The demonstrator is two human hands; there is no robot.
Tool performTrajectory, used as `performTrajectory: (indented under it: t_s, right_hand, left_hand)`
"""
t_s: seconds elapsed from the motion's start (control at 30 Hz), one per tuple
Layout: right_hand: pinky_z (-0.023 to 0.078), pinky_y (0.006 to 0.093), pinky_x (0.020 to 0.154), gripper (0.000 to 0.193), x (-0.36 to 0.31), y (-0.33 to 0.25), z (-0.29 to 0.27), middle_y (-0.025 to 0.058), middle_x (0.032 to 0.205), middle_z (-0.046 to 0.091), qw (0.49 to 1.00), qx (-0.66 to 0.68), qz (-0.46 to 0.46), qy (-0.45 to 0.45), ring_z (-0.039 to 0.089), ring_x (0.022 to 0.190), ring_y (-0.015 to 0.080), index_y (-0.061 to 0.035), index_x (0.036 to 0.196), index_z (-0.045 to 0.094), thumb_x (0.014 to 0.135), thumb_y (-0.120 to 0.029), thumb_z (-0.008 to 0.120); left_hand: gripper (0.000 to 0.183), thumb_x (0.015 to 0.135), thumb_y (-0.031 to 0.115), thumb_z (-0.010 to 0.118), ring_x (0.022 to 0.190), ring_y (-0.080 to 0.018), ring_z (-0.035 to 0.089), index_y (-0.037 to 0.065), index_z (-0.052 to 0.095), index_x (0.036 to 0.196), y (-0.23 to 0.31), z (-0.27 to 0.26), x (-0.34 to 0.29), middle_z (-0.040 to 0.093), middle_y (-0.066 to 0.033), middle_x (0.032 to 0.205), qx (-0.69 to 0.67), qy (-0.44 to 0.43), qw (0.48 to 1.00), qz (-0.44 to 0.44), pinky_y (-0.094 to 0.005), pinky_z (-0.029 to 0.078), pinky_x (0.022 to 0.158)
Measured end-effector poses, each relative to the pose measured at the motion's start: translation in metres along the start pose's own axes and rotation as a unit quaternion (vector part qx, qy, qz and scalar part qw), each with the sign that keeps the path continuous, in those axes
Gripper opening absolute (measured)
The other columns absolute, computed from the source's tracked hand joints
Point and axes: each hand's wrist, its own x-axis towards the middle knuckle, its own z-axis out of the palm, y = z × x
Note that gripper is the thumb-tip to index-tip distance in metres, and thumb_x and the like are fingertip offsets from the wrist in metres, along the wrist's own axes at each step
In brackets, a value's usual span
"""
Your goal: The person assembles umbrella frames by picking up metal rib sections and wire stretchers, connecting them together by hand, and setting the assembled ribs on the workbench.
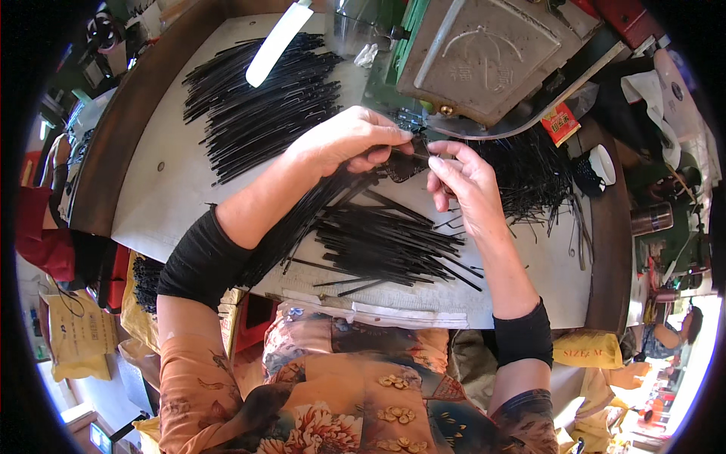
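Observation:
My left hand is closed in a pinch, thumb against fingers, just below the head of a green and grey machine. Close to its right, my right hand pinches too, thumb meeting forefinger. A thin rod-like piece spans the short gap between my fingertips; its exact kind is too small to make out. Beneath my wrists lies a loose pile of narrow black strips. A larger, neater bundle of black strips is spread on the worktable to the left.
A tangled heap of thin black pieces lies right of the machine. Beside it are a red and yellow packet and a white-and-black cup-like object. A white lamp hangs over the left bundle. The table has a raised brown rim.

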Motion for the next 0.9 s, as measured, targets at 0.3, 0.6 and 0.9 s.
performTrajectory:
  t_s: [0.3, 0.6, 0.9]
  right_hand:
    - [0.044, 0.0231, 0.049, 0.024, 0.0, -0.001, -0.021, 0.0054, 0.069, 0.059, 0.999, 0.051, -0.014, 0.015, 0.056, 0.053, 0.0108, 0.0005, 0.104, 0.054, 0.085, -0.013, 0.061]
    - [0.044, 0.0213, 0.048, 0.02, 0.0, 0.002, -0.017, 0.0038, 0.068, 0.058, 0.999, 0.049, -0.022, 0.005, 0.055, 0.052, 0.01, -0.0009, 0.099, 0.056, 0.085, -0.014, 0.062]
    - [0.043, 0.0211, 0.048, 0.02, 0.003, 0.006, -0.019, 0.0034, 0.069, 0.059, 0.999, 0.04, -0.016, 0.013, 0.055, 0.052, 0.0097, -0.0012, 0.099, 0.057, 0.085, -0.015, 0.06]
  left_hand:
    - [0.03, 0.089, 0.026, 0.056, 0.037, -0.0047, 0.031, -0.004, 0.061, 0.09, -0.004, 0.011, -0.005, 0.04, 0.0021, 0.048, -0.043, 0.012, 0.999, -0.012, -0.022, 0.019, 0.035]
    - [0.029, 0.089, 0.025, 0.057, 0.035, -0.004, 0.029, -0.003, 0.062, 0.092, -0.003, 0.008, 0.001, 0.039, 0.0022, 0.048, -0.029, 0.009, 0.999, -0.014, -0.0214, 0.018, 0.034]
    - [0.029, 0.089, 0.026, 0.057, 0.036, -0.004, 0.029, -0.003, 0.063, 0.09, -0.006, 0.008, 0.001, 0.039, 0.0027, 0.048, -0.029, 0.019, 0.999, -0.009, -0.021, 0.018, 0.034]
